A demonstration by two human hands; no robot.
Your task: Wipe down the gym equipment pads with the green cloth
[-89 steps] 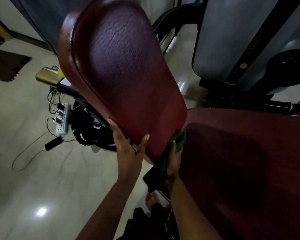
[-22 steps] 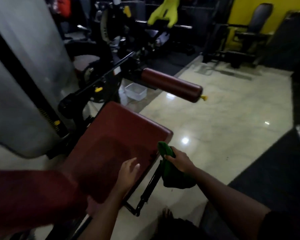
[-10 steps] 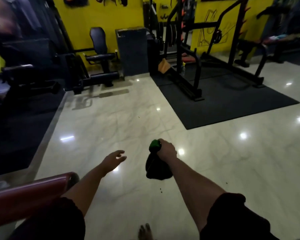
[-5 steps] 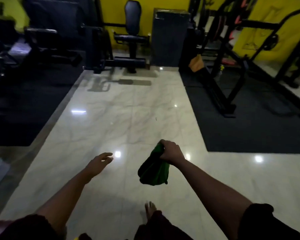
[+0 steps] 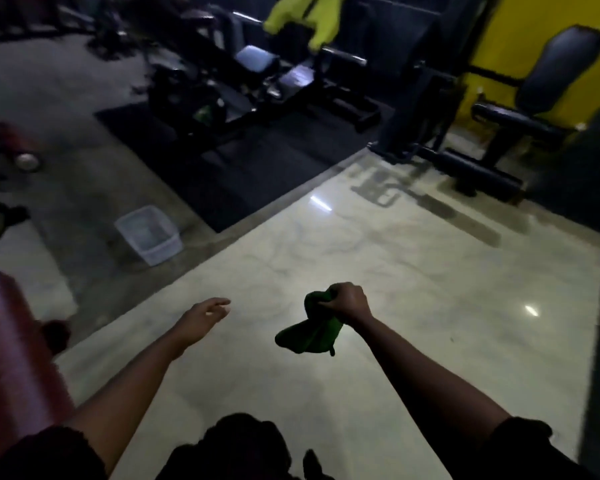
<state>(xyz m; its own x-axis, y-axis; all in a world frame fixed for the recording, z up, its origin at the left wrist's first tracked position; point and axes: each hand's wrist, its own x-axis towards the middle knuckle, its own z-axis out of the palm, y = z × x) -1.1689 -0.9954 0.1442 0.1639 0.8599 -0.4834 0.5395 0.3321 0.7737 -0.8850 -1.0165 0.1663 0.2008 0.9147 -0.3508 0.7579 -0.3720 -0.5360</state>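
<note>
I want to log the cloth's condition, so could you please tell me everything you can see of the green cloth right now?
The green cloth is a soft, dark green fabric, bunched and crumpled. The right hand is closed around its upper end, where a small tuft pokes out beside the fist, and the rest hangs below in a loose, drooping fold. It is held in the air above the pale marble-look floor, touching nothing but that hand. The left hand is open and apart from it.
</note>
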